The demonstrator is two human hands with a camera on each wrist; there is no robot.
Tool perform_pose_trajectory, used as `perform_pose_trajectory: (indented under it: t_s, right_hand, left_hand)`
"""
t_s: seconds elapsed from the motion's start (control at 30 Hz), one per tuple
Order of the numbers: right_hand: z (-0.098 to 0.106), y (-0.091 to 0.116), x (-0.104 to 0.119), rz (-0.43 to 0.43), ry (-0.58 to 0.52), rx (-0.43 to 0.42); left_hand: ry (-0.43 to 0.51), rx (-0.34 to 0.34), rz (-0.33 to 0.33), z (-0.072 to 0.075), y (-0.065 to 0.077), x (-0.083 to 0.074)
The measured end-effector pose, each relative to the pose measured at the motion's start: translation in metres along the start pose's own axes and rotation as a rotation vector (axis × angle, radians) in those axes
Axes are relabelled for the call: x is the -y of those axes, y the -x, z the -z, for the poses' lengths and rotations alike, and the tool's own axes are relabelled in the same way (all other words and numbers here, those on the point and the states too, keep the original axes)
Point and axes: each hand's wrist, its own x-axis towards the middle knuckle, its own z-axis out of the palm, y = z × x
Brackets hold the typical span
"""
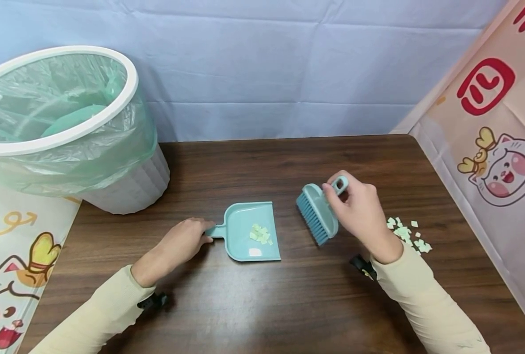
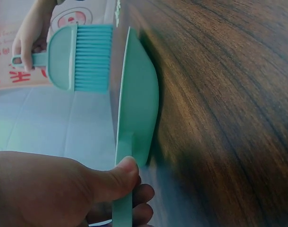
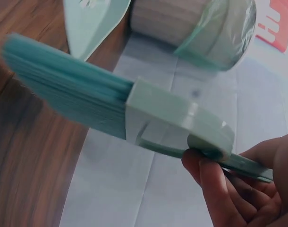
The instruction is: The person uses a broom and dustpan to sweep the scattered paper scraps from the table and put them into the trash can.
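My left hand (image 1: 184,242) grips the handle of a light teal dustpan (image 1: 240,221), thumb on top and fingers underneath. The pan lies on the table with its open edge facing right. A small heap of pale green paper bits (image 1: 260,234) sits inside it. To its right, my right hand (image 1: 356,209) holds a matching hand brush (image 1: 329,212) by its looped handle. The brush's teal bristles (image 3: 68,85) point down and left, apart from the pan. More paper scraps (image 1: 405,233) lie scattered on the table beyond my right wrist, which partly covers them.
A white bin (image 1: 131,189) lined with a green translucent bag stands at the table's back left. Pale blue cloth (image 1: 245,73) hangs behind the dark wooden table (image 1: 289,309). A printed cartoon sheet (image 1: 488,147) borders the right side, and another (image 1: 14,295) the left.
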Motion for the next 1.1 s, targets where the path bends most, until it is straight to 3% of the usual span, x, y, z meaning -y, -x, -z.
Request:
perform_pose_trajectory:
  t_s: [0.27, 0.77, 1.1]
  right_hand:
    - [0.021, 0.014, -0.021, -0.061, 0.109, -0.089]
    - [0.026, 0.029, -0.035, -0.159, 0.175, -0.058]
    - [0.023, 0.028, -0.035, -0.163, 0.177, -0.059]
  left_hand:
    - [0.025, -0.002, 0.013, -0.002, 0.0, 0.001]
    - [0.026, -0.059, 0.003, 0.002, 0.002, 0.005]
    - [0.046, -0.094, 0.002, 0.02, 0.005, 0.009]
